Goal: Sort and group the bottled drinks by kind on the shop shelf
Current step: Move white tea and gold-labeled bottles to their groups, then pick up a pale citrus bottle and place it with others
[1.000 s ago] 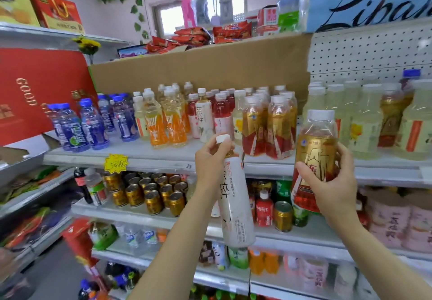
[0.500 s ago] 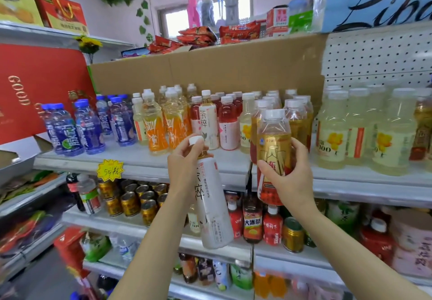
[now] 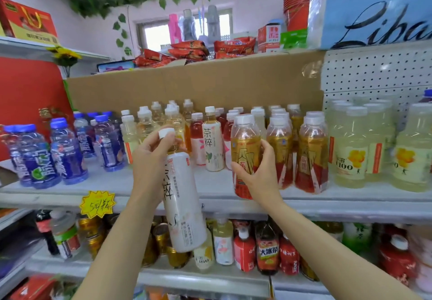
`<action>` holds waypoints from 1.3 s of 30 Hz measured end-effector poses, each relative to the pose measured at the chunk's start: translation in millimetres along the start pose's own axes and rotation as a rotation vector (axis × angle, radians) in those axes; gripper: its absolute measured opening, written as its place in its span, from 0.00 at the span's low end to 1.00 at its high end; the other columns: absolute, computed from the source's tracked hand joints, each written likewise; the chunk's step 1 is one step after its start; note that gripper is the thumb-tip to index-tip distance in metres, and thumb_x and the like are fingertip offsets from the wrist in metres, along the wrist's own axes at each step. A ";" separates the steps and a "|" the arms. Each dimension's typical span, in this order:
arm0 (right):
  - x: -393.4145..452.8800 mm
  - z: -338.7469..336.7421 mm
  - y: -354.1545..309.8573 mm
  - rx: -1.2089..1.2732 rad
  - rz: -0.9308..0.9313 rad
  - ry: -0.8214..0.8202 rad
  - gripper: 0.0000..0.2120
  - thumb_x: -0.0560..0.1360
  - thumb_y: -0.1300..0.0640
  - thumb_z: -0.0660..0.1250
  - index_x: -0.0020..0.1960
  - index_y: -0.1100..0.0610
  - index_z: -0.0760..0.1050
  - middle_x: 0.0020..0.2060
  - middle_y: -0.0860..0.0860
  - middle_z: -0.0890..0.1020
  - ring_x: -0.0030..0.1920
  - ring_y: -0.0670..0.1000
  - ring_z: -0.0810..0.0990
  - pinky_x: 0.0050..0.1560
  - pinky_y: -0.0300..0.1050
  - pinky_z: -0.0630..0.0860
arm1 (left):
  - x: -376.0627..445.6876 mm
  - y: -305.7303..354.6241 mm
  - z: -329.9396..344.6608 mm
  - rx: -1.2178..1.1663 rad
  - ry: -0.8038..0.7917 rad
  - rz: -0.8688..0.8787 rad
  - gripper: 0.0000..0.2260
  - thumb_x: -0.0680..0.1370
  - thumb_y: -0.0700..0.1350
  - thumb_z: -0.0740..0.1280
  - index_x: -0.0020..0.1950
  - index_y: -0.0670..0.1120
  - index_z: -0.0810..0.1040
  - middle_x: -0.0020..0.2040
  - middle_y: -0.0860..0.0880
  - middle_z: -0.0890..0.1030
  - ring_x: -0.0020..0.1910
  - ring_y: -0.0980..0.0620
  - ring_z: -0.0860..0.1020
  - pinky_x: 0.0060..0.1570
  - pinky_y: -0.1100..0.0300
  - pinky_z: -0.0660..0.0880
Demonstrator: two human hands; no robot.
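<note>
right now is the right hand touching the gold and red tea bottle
Touching. The head view shows the right hand wrapped around the gold and red tea bottle, thumb on its left side and fingers curled round its right.

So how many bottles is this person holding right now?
2: a tall white-labelled plastic tea bottle gripped at its neck by the left hand, and a gold-and-red-labelled plastic bottle in the right hand.
</note>
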State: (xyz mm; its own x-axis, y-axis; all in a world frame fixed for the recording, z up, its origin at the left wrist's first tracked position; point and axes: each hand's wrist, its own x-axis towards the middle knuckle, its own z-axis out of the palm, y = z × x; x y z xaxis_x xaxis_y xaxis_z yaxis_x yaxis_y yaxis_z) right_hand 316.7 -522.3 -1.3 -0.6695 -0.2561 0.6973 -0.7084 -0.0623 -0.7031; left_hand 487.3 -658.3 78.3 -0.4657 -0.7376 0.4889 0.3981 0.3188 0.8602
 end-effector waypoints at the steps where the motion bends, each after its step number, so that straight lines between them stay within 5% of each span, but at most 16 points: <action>1: 2.6 6.1 3.2 -0.018 0.000 0.002 0.39 0.70 0.50 0.77 0.73 0.52 0.59 0.63 0.46 0.68 0.64 0.43 0.69 0.65 0.42 0.71 | 5.7 0.2 -6.0 -0.019 -0.009 -0.003 0.06 0.80 0.47 0.68 0.55 0.50 0.84 0.47 0.43 0.85 0.44 0.42 0.81 0.56 0.35 0.77; 5: 8.3 24.4 17.7 -0.108 0.023 0.056 0.41 0.70 0.49 0.77 0.74 0.54 0.57 0.63 0.45 0.65 0.62 0.40 0.67 0.63 0.35 0.68 | 25.7 -2.5 -20.8 -0.080 -0.047 -0.027 0.09 0.81 0.45 0.67 0.59 0.45 0.83 0.46 0.42 0.84 0.40 0.44 0.81 0.46 0.43 0.79; 9: 14.1 27.4 24.7 -0.199 0.042 0.119 0.42 0.71 0.48 0.76 0.75 0.54 0.55 0.61 0.45 0.62 0.57 0.34 0.63 0.52 0.23 0.63 | 42.3 -12.3 -20.2 -0.109 -0.101 -0.039 0.08 0.81 0.46 0.68 0.58 0.48 0.84 0.50 0.39 0.85 0.42 0.45 0.82 0.47 0.45 0.79; 16: 10.9 15.9 38.1 -0.527 0.041 0.169 0.48 0.70 0.35 0.70 0.78 0.60 0.55 0.66 0.55 0.72 0.66 0.52 0.69 0.64 0.45 0.70 | 56.1 -29.9 3.4 -0.172 -0.197 -0.066 0.08 0.81 0.44 0.68 0.58 0.51 0.84 0.49 0.43 0.86 0.48 0.39 0.83 0.50 0.42 0.80; 19: 10.1 11.9 41.0 -0.595 0.043 0.180 0.50 0.70 0.32 0.68 0.78 0.61 0.55 0.67 0.56 0.72 0.67 0.53 0.69 0.65 0.46 0.70 | 56.8 -34.8 13.7 -0.186 -0.252 -0.078 0.10 0.81 0.44 0.67 0.61 0.47 0.83 0.49 0.41 0.86 0.48 0.42 0.84 0.45 0.47 0.81; 28: 11.9 -0.7 53.9 -0.697 0.040 0.224 0.52 0.69 0.32 0.64 0.79 0.64 0.52 0.69 0.59 0.69 0.69 0.56 0.65 0.68 0.46 0.63 | 60.3 -35.0 33.6 -0.239 -0.327 -0.083 0.12 0.81 0.43 0.67 0.65 0.47 0.80 0.49 0.40 0.85 0.44 0.46 0.83 0.52 0.42 0.81; 33: -6.2 7.0 17.9 -0.501 -0.145 0.356 0.35 0.79 0.41 0.63 0.78 0.58 0.58 0.70 0.54 0.67 0.70 0.52 0.66 0.70 0.41 0.61 | 59.2 -34.4 48.9 -0.267 -0.327 -0.072 0.11 0.81 0.42 0.67 0.63 0.47 0.81 0.49 0.40 0.85 0.44 0.45 0.83 0.49 0.45 0.81; 36: -24.3 26.3 -21.3 -0.159 -0.103 0.049 0.31 0.77 0.39 0.62 0.77 0.46 0.59 0.66 0.42 0.72 0.65 0.44 0.73 0.63 0.42 0.73 | 59.0 -32.4 71.0 -0.276 -0.349 -0.027 0.11 0.81 0.43 0.68 0.62 0.46 0.82 0.45 0.45 0.85 0.43 0.47 0.83 0.51 0.46 0.81; 39: -30.7 42.5 -36.8 0.025 0.065 -0.120 0.41 0.73 0.42 0.71 0.78 0.37 0.49 0.65 0.34 0.71 0.63 0.38 0.74 0.57 0.38 0.77 | 56.8 -28.2 94.6 -0.241 -0.331 -0.006 0.11 0.80 0.44 0.68 0.62 0.47 0.81 0.42 0.50 0.86 0.42 0.53 0.84 0.47 0.58 0.81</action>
State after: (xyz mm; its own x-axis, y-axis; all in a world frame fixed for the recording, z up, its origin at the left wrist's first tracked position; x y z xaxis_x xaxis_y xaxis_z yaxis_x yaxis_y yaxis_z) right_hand 372.8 -553.1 -2.8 -0.6815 -0.3740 0.6290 -0.6573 -0.0651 -0.7508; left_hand 374.9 -652.9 95.6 -0.6820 -0.4949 0.5385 0.5505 0.1374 0.8235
